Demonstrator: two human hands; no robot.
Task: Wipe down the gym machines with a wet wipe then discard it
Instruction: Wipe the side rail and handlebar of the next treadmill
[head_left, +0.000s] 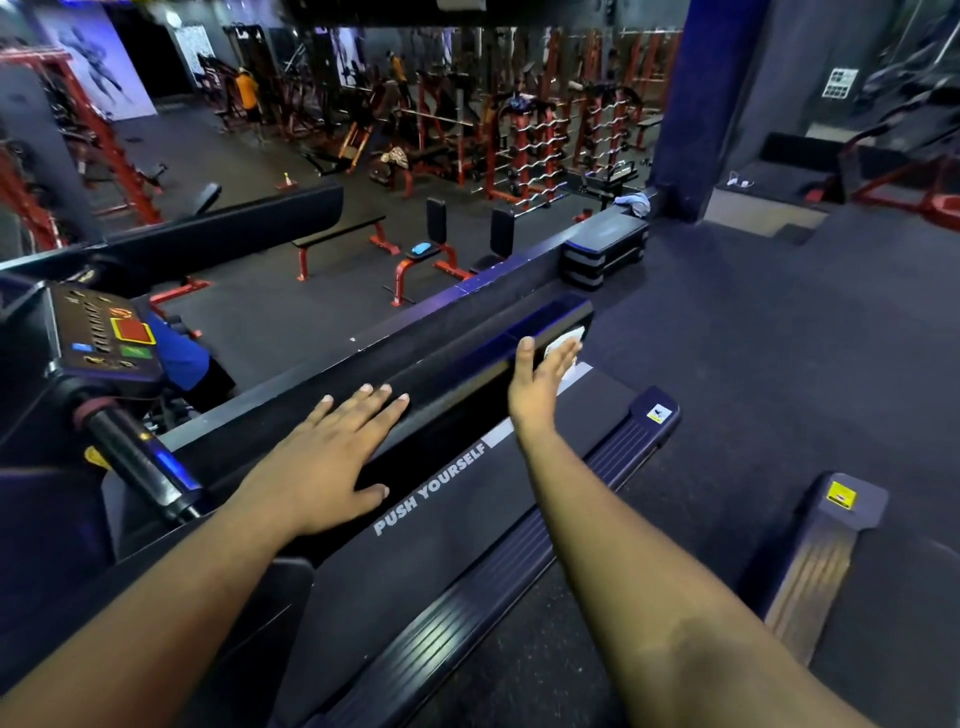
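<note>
Your left hand (332, 457) lies flat, fingers straight, on the treadmill (467, 519) side rail at centre frame. Your right hand (540, 384), fingers extended, presses the white wet wipe (569, 340) against the rail's far end, centre right. Upper frame: dark rubber floor (753, 322), red benches (343, 241), weight racks (535, 150); console (104, 332) at left.

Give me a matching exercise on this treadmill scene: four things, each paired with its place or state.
1. left hand
2. right hand
3. wet wipe
4. red button

a. under straight fingers at the far end of the side rail
b. flat on the side rail, nearer the console
c. on the console
d. pressing the wipe

Pairs: 1-b, 2-d, 3-a, 4-c
</note>
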